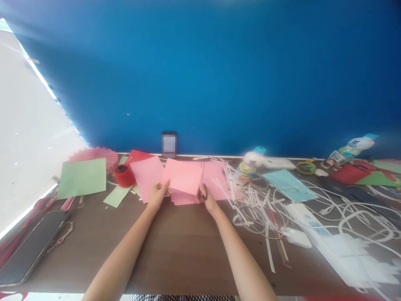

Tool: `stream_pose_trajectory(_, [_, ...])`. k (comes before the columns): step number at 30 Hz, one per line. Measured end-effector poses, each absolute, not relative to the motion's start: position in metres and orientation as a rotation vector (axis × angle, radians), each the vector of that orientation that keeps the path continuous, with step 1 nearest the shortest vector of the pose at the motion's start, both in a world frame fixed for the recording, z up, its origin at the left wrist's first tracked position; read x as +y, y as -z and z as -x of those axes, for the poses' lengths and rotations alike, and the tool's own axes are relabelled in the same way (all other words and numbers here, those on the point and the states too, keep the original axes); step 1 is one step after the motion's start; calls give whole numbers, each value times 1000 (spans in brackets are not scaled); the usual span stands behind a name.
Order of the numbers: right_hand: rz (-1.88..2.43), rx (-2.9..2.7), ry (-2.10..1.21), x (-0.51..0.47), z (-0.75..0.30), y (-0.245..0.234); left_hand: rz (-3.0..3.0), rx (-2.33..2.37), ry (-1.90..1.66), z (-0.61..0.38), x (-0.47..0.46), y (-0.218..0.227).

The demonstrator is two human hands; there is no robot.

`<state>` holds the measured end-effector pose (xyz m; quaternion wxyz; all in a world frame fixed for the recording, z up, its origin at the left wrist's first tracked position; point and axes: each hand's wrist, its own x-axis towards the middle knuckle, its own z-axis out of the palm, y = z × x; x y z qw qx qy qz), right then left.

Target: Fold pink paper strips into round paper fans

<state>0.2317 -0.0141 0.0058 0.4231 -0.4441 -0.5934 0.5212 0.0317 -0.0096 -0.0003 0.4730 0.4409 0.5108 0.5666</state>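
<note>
Head view, and the left hand [157,195] has its fingers pinched on the 8 o'clock corner of a salmon-pink, squarish paper sheet [183,175], which sits at 7 o'clock from mid-frame. Over at the sheet's 4 o'clock corner, the right hand [210,203] is curled round a pair of black-handled scissors [205,192], blades towards 12 o'clock along the paper's edge; whether they've bitten, I can't tell. So, the score: that sheet looks whole, no clear cut, and I'd call it early going. Untrimmed by the look of them, 2 paler pink paper sheets wait too, the first [146,172] at 9 o'clock, the second [213,171] at 3. Finished-looking work? A pleated pink paper piece [98,155] at 10 o'clock, folds plainly made, and a tangle of narrow white strips [255,209] at 4 o'clock.
</note>
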Motion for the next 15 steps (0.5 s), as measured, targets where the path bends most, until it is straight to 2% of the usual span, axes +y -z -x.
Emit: stream_pose_trajectory(15, [1097,-1457,-1298,-14,-232,-5,-1072,1234,-1353,-33,-12,-3])
